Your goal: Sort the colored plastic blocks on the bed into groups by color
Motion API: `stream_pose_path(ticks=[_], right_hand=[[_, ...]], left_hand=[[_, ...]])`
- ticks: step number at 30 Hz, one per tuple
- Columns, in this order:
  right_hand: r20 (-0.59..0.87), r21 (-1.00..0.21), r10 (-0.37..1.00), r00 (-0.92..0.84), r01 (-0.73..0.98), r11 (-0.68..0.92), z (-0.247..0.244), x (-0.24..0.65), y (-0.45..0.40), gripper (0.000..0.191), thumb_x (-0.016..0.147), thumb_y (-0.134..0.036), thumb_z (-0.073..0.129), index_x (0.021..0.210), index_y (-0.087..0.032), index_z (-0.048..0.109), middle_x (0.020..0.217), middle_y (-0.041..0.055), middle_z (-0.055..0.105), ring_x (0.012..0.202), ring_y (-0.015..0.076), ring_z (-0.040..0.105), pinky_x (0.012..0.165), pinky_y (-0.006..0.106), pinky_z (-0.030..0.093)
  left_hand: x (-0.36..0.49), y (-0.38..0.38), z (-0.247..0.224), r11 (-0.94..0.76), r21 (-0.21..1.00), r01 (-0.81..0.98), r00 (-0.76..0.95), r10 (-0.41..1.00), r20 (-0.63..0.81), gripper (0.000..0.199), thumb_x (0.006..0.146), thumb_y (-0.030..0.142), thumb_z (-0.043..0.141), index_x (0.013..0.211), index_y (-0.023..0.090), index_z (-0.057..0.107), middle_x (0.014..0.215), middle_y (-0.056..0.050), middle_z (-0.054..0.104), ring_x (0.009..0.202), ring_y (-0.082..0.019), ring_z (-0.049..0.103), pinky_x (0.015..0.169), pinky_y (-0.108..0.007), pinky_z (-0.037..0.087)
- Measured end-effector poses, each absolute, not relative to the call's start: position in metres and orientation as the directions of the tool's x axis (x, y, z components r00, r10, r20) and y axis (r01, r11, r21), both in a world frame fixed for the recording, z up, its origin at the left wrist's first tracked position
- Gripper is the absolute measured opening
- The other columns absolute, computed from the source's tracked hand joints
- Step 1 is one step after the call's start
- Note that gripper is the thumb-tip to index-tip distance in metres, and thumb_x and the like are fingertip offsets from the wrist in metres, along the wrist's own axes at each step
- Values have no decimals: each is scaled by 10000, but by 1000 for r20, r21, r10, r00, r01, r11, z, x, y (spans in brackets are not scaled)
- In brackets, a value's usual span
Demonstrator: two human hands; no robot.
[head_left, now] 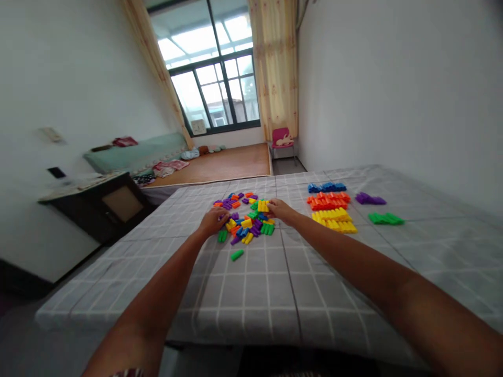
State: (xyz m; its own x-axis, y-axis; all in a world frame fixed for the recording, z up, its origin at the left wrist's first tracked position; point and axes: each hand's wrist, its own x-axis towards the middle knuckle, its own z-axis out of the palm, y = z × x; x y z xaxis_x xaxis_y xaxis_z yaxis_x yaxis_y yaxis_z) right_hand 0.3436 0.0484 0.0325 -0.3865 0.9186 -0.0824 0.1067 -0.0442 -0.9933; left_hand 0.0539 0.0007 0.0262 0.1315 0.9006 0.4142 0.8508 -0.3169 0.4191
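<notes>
A mixed pile of small plastic toy blocks (245,223) in purple, orange, yellow, green and blue lies on the grey checked cloth. At its left edge is my left hand (212,221), fingers closed among the blocks; what they pinch is too small to make out. My right hand (281,210) grips a few yellow toy blocks (263,206) side by side, over the pile's right part. One green block (237,255) lies apart, nearer to me.
To the right lie sorted rows of blue blocks (327,187), orange blocks (328,201) and yellow blocks (335,221). Beyond them are purple blocks (370,199) and green blocks (386,219). A dark cabinet (118,207) stands left; a bed (236,161) and pink chair (281,137) are behind.
</notes>
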Motion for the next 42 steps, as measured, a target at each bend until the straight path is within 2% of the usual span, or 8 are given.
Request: stream_pose_path(ticks=[3, 9, 18, 22, 26, 30, 35, 42], right_hand=[[-67, -996, 886, -458, 79, -35, 40, 327, 57, 152, 833, -150, 480, 952, -180, 570, 885, 25, 677, 726, 112, 655, 626, 204, 539], [-80, -991, 815, -575, 136, -2, 48, 301, 62, 334, 852, -175, 454, 1168, -234, 547, 879, 12, 636, 600, 75, 605, 509, 158, 497], [-101, -995, 814, -571, 56, -84, 41, 288, 48, 161, 926, -200, 446, 1055, -190, 543, 756, -14, 615, 545, 59, 563, 504, 150, 462], [-101, -993, 893, -439, 102, -63, 39, 307, 37, 227, 897, -220, 515, 1116, -194, 567, 745, -19, 605, 588, 81, 581, 535, 175, 483], [-13, -996, 927, -375, 85, 21, 45, 374, 17, 327, 838, -222, 605, 1165, -216, 603, 888, 18, 647, 681, 86, 618, 612, 187, 521], [22, -993, 997, -71, 118, 30, 48, 479, -9, 404, 811, -235, 652, 1211, -235, 595, 915, 23, 654, 727, 102, 639, 645, 194, 547], [-31, -979, 937, 349, 180, -99, 31, 592, -31, 228, 768, -227, 709, 970, -160, 630, 875, 68, 684, 688, 122, 634, 573, 195, 544], [-51, -937, 873, 485, 280, -210, 4, 627, -23, 143, 739, -149, 724, 827, -135, 612, 683, 37, 665, 544, 106, 594, 512, 210, 515]], left_hand=[[69, -19, 28, -315, 342, 885, 154, 893, 422, 270, 855, 370, 516, 931, 230, 734, 1030, -58, 730, 1030, -209, 624, 989, -372, 452], [96, -63, 11, -281, 365, 888, 119, 905, 408, 269, 859, 263, 518, 1009, 205, 734, 1074, -74, 720, 1044, -219, 627, 974, -370, 456], [123, -47, 17, -220, 387, 895, 65, 925, 375, 300, 861, 239, 545, 1100, 180, 716, 1115, -107, 713, 1047, -238, 639, 940, -355, 480], [130, -26, 17, -284, 398, 872, 173, 941, 292, 302, 856, 269, 555, 1085, 179, 730, 1040, -103, 736, 950, -242, 663, 852, -337, 498], [132, -17, 10, -282, 453, 846, 170, 947, 273, 291, 837, 272, 579, 1077, 217, 734, 1047, -73, 738, 935, -229, 662, 825, -321, 494], [125, -15, -1, -316, 493, 811, 155, 927, 340, 304, 863, 291, 556, 1117, 231, 711, 1091, -52, 727, 992, -221, 647, 872, -330, 488], [118, -17, -5, -397, 502, 769, 135, 868, 478, 298, 854, 271, 559, 1105, 205, 707, 1099, -70, 719, 1046, -241, 629, 969, -394, 460], [117, -13, 7, -379, 529, 759, 34, 834, 551, 286, 854, 338, 549, 1060, 205, 696, 1099, -69, 715, 1040, -245, 638, 941, -407, 489]])
